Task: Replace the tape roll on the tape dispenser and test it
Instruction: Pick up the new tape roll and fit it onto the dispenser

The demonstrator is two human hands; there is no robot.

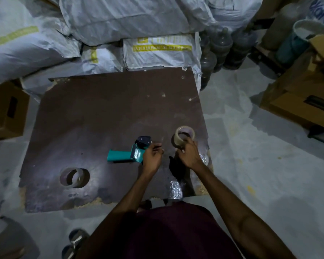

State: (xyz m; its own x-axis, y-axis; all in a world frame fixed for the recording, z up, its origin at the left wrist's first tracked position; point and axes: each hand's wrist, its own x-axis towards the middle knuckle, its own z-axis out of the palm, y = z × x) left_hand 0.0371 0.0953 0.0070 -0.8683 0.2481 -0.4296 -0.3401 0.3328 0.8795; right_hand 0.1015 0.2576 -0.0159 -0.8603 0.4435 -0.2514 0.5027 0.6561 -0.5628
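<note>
A teal tape dispenser (128, 153) lies on its side on the dark brown board (101, 113), handle pointing left, black head at the top. My left hand (152, 156) rests just right of it, fingers curled against its teal body. A full roll of clear tape (183, 136) stands tilted right of the dispenser. My right hand (190, 154) grips its near rim. An empty cardboard tape core (74, 177) lies near the board's front left corner.
White woven sacks (120, 25) are piled behind the board. Cardboard boxes stand at the left (6, 113) and right (305, 101). Dark bottles (223, 47) stand at the back right. Crumpled clear wrap (175, 189) lies at the board's front edge.
</note>
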